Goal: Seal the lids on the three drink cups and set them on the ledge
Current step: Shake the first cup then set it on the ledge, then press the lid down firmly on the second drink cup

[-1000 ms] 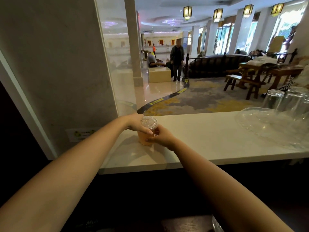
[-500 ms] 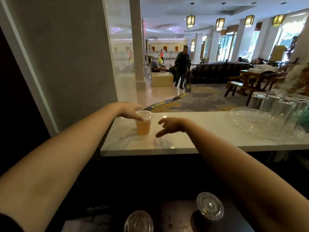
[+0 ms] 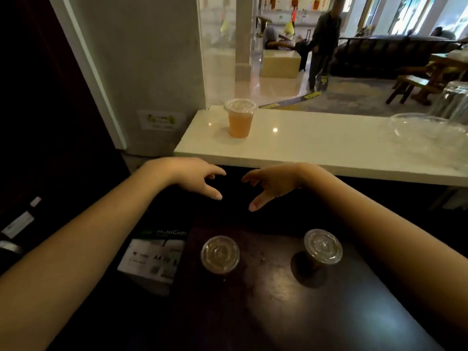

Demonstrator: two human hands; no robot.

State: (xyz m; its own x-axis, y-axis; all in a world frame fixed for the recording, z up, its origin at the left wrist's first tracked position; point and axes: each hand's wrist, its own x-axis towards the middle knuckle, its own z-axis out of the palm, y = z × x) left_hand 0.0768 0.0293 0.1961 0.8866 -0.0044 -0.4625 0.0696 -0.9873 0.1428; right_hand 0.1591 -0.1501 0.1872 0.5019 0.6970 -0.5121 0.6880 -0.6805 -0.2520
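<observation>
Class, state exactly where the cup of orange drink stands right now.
In the head view, the cup of orange drink stands lidded at the left end of the white ledge, near the grey wall, beyond both empty hands.

A single wide-angle view comes from the person's head, tilted forward and down. It looks along both forearms to the dark desk (image 3: 291,295) close below, then over the white ledge (image 3: 316,145) a little farther off, and out into the lobby beyond. Straight edges bend near the borders.

Glassware (image 3: 453,102) cut off at right
</observation>
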